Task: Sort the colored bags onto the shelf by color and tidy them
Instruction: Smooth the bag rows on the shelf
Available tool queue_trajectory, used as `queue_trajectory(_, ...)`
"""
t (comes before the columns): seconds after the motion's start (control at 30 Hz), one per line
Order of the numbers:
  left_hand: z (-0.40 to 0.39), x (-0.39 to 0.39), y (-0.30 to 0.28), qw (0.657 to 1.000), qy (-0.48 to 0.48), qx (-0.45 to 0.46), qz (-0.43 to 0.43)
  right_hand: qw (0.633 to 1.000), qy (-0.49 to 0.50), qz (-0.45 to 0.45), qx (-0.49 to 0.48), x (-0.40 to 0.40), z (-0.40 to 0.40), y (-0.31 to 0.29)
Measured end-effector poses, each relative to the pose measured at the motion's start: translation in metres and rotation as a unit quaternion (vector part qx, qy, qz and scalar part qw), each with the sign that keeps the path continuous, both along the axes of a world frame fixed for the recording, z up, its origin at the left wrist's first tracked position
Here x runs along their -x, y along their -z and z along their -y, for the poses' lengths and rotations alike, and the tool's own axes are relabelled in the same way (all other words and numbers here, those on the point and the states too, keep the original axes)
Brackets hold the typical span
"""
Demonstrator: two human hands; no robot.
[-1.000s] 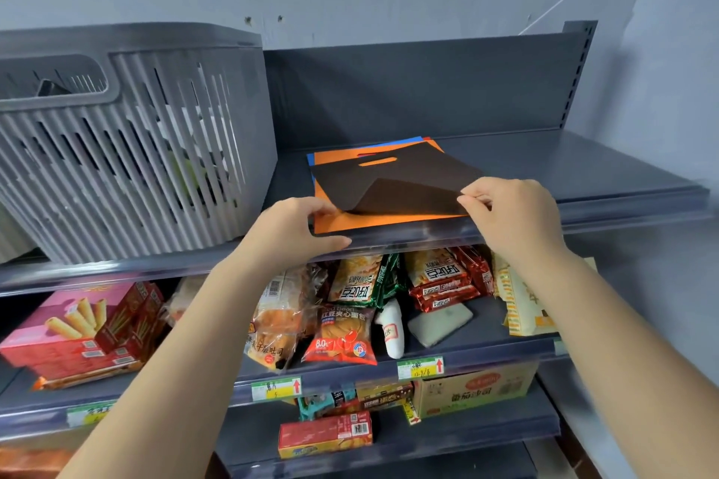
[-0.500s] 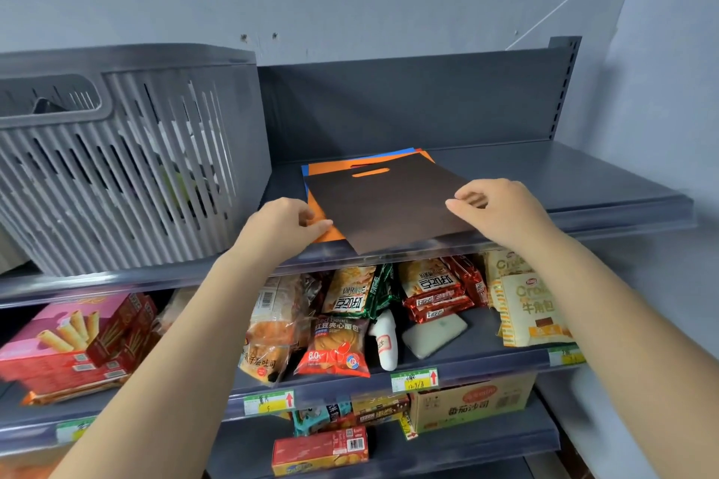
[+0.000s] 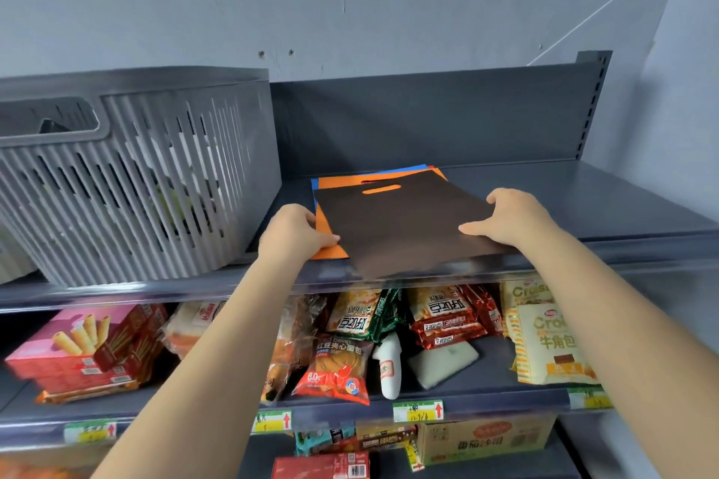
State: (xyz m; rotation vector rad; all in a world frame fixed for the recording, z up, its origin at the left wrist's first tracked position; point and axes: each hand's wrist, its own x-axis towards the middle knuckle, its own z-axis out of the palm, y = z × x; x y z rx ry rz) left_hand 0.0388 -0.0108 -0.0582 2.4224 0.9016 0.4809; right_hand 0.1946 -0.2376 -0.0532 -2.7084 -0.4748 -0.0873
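Observation:
A dark brown bag (image 3: 404, 222) with a cut-out handle lies flat on top of an orange bag (image 3: 330, 250), and a blue bag (image 3: 406, 169) peeks out at the back of the pile. The pile sits on the top shelf (image 3: 607, 202). The brown bag lies askew, and its front corner overhangs the shelf edge. My left hand (image 3: 291, 233) holds its left edge with the thumb on top. My right hand (image 3: 513, 218) holds its right edge, thumb pressed on the bag's surface.
A grey slatted basket (image 3: 136, 175) stands on the top shelf just left of the pile. Bare shelf lies to the right of the bags. Snack packets (image 3: 338, 373) and boxes (image 3: 81, 350) fill the shelves below.
The brown bag's folded-up front corner has been laid flat. Both hands have shifted to its side edges, and the bag now sits closer to the shelf's front edge.

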Motion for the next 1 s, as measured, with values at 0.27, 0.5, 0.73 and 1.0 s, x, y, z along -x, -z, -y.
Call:
queue_trajectory(0.27,-0.003,0.004,-0.004,0.998,-0.038,-0.045,-0.01,0.993,0.008,0.021,-0.12,-0.012,0.004,-0.004)
queue_trajectory(0.5,0.005,0.018,0.003,0.98,-0.057,-0.171,0.09,0.967,-0.034,0.043,-0.247,0.004,0.013,0.0)
queue_trajectory(0.73,0.002,0.047,0.011,0.941,-0.015,-0.062,0.333,0.856,0.0,-0.035,-0.516,0.037,0.029,0.024)
queue_trajectory(1.0,0.007,0.069,0.026,0.854,0.01,0.192,0.483,0.662,0.081,-0.128,-0.734,0.107,0.058,0.061)
